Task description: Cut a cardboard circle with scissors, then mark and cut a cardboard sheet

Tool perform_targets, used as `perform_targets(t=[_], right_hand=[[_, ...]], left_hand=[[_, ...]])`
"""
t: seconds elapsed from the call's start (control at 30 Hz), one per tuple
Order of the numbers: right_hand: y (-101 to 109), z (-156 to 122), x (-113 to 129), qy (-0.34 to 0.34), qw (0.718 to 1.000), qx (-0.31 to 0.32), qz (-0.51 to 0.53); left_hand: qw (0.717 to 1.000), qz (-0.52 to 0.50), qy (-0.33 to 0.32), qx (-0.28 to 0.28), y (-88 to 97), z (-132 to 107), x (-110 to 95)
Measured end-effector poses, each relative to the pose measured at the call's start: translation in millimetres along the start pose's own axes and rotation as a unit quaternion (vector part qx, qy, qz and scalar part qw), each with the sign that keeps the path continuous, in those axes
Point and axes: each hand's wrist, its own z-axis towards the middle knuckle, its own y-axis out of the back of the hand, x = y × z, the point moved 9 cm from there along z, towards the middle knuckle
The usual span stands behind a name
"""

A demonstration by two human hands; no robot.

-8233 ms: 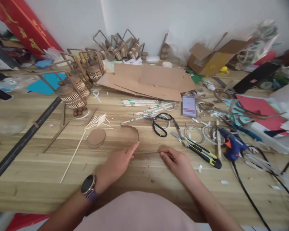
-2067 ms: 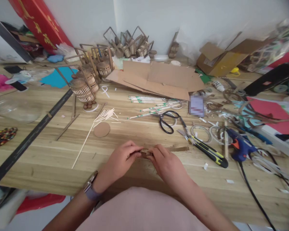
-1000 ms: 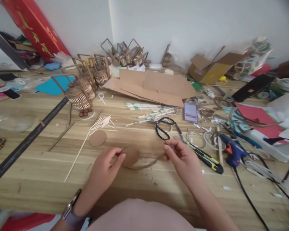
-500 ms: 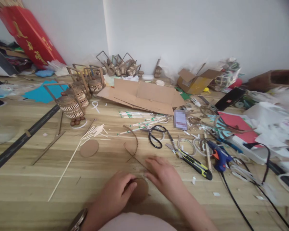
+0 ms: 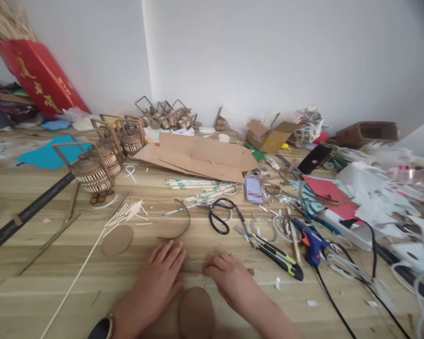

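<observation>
My left hand (image 5: 158,278) lies flat on the wooden table (image 5: 38,287), fingers stretched out and holding nothing. A round brown cardboard disc (image 5: 195,311) lies just right of its wrist, between my two forearms. My right hand (image 5: 229,278) rests beside it with its fingers curled down onto the table; anything under them is hidden. A curved strip of corrugated cardboard (image 5: 181,225) stands on edge just beyond my left fingertips. A second cardboard disc (image 5: 118,240) lies to the left.
Black scissors (image 5: 217,219), a yellow-black utility knife (image 5: 281,257) and a blue glue gun (image 5: 313,242) with its cable lie to the right. Woven model baskets (image 5: 91,172), flattened cardboard (image 5: 198,157), chopstick packets (image 5: 198,183), a long skewer (image 5: 74,280) and a black bar (image 5: 24,214) lie further off.
The view has tilted up, so my hands sit lower in the picture. My left hand has let go of the disc and flattened out. The corrugated strip now stands free on the table.
</observation>
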Motion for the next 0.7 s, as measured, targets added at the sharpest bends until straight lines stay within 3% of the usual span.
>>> perform_targets(t=[0.1, 0.2, 0.4, 0.53, 0.7], right_hand=[[2.2, 0.5, -0.3, 0.010, 1.000, 0.004, 0.003], [7.6, 2.8, 1.1, 0.015, 1.000, 0.001, 0.006], [34.0, 16.0, 0.8, 0.033, 0.998, -0.036, 0.047], [54.0, 35.4, -14.6, 0.039, 0.995, -0.060, 0.068], [74.7, 70.5, -58.3, -0.008, 0.994, -0.093, 0.049]], left_hand=[[0.994, 0.063, 0.087, -0.030, 2.8, -3.7, 26.6], [0.989, 0.084, 0.111, -0.046, 5.5, -6.5, 31.1], [0.998, 0.019, 0.016, -0.050, -8.2, -8.1, 12.4], [0.992, 0.035, -0.018, -0.119, -15.6, -10.9, 20.6], [0.968, 0.098, -0.105, -0.208, -26.0, -13.2, 25.6]])
